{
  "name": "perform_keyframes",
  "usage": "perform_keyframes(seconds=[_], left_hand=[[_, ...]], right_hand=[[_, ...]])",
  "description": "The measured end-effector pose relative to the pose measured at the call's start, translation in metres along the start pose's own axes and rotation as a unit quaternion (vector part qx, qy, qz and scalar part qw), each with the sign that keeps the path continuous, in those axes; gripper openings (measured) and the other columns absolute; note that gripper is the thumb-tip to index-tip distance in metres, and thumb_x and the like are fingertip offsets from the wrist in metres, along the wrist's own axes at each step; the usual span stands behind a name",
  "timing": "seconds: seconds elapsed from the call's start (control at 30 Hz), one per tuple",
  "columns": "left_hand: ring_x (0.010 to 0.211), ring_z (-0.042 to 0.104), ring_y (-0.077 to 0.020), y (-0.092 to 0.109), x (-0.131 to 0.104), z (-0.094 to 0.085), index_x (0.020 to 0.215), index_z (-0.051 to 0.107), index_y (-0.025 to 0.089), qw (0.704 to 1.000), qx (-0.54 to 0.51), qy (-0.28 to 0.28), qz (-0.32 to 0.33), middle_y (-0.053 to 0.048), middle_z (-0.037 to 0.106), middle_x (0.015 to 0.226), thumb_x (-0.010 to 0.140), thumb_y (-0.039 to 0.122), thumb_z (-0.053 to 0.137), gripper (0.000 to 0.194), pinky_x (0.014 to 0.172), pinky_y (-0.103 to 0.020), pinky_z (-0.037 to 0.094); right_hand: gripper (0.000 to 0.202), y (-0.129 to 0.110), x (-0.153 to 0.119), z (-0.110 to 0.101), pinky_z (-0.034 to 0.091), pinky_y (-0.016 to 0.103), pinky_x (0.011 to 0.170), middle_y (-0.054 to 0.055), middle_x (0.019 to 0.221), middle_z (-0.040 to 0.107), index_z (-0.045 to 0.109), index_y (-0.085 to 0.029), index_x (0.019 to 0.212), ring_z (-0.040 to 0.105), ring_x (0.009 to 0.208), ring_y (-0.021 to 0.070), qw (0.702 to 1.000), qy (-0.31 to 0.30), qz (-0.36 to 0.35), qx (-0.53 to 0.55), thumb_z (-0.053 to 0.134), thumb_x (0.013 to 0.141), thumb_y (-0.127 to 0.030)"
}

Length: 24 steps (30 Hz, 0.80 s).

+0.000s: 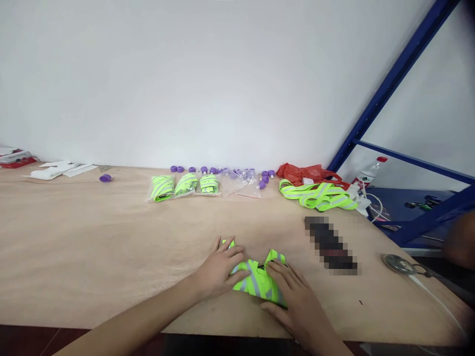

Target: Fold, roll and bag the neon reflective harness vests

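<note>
A folded bundle of neon yellow-green reflective strap (256, 282) with silver stripes lies on the table near its front edge. My left hand (218, 269) rests at the bundle's left end, fingers spread, with the thumb on the folds and fingers over a strap end that pokes up. On the right, my right hand (295, 296) curls over the other end, its thumb along the near side. Another loop of strap rises beside its fingertips, and something small and dark shows between the folds. The undersides of both hands are hidden.
Along the wall lie three bagged straps (162, 188), clear bags (243, 185) and several purple caps (106, 178). Loose strap (319, 196) sits by a red bag (308, 173). A pixelated dark object (330, 244) and a round corded device (399, 263) lie right, near a blue frame (393, 64).
</note>
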<state>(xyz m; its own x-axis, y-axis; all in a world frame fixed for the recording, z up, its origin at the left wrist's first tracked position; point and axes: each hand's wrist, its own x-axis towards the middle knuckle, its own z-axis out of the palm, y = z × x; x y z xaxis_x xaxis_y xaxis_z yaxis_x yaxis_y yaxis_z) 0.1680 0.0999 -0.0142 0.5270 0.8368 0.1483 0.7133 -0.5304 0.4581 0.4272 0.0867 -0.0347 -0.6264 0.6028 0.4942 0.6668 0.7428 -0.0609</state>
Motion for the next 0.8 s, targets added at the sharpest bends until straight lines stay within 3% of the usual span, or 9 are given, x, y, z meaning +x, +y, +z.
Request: perform_keyframes(seconds=[0.1,0.17,0.23,0.4,0.53,0.67,0.8], left_hand=[[0.146,0.030,-0.0441,-0.001,-0.007,-0.004,0.141,0.052,0.027,0.999,0.007,-0.024,0.044,-0.014,0.054,0.146,0.079,0.063,0.071,0.075,0.112,-0.075,0.019],[0.146,0.029,-0.0453,-0.001,-0.013,-0.005,0.148,0.043,0.025,0.997,0.022,-0.036,0.063,-0.016,0.049,0.150,0.078,0.062,0.072,0.084,0.112,-0.075,0.019],[0.146,0.031,-0.0439,0.001,-0.019,-0.005,0.151,0.037,0.022,0.997,0.033,-0.039,0.062,-0.018,0.045,0.153,0.084,0.056,0.068,0.080,0.113,-0.073,0.021],[0.145,0.036,-0.0385,0.006,-0.028,-0.006,0.132,0.050,0.018,0.997,0.039,-0.021,0.065,-0.019,0.046,0.152,0.092,0.049,0.061,0.052,0.116,-0.066,0.025],[0.146,0.035,-0.0342,0.008,-0.031,-0.007,0.132,0.050,0.016,0.994,0.063,0.009,0.086,-0.020,0.042,0.155,0.092,0.042,0.061,0.048,0.118,-0.058,0.029],[0.130,0.054,-0.0303,0.009,-0.031,-0.006,0.130,0.053,0.016,0.990,0.089,0.038,0.100,-0.015,0.060,0.137,0.092,0.036,0.063,0.044,0.118,-0.053,0.031],[0.117,0.062,-0.0301,0.011,-0.028,-0.009,0.129,0.054,0.014,0.985,0.111,0.028,0.125,-0.014,0.066,0.127,0.092,0.036,0.062,0.044,0.112,-0.049,0.040]], right_hand=[[0.060,-0.002,-0.004,-0.009,0.057,0.043,0.094,0.014,0.129,0.069,0.053,-0.016,0.135,0.065,0.118,0.0298,0.999,-0.037,0.006,0.013,0.072,0.084,-0.042],[0.057,-0.002,-0.005,-0.012,0.058,0.043,0.094,0.013,0.129,0.068,0.053,-0.017,0.134,0.065,0.119,0.0294,0.998,-0.051,0.019,0.023,0.072,0.084,-0.037],[0.054,-0.002,-0.006,-0.014,0.058,0.043,0.095,0.014,0.127,0.069,0.054,-0.017,0.133,0.067,0.117,0.0296,0.998,-0.052,0.023,0.030,0.071,0.084,-0.035],[0.051,0.000,-0.008,-0.010,0.060,0.044,0.092,0.015,0.121,0.072,0.057,-0.015,0.130,0.069,0.112,0.0294,0.999,-0.031,0.017,0.038,0.068,0.085,-0.037],[0.040,0.001,-0.009,-0.010,0.060,0.043,0.091,0.014,0.117,0.074,0.062,-0.017,0.122,0.071,0.107,0.0279,0.999,-0.016,0.006,0.042,0.067,0.086,-0.036],[0.036,-0.002,-0.008,-0.011,0.061,0.039,0.089,0.014,0.116,0.074,0.062,-0.017,0.120,0.072,0.106,0.0266,0.999,0.015,-0.006,0.031,0.064,0.090,-0.036],[0.039,-0.009,-0.010,-0.014,0.060,0.041,0.087,0.013,0.117,0.073,0.061,-0.017,0.123,0.070,0.106,0.0283,0.999,0.039,0.000,0.002,0.064,0.091,-0.038]])
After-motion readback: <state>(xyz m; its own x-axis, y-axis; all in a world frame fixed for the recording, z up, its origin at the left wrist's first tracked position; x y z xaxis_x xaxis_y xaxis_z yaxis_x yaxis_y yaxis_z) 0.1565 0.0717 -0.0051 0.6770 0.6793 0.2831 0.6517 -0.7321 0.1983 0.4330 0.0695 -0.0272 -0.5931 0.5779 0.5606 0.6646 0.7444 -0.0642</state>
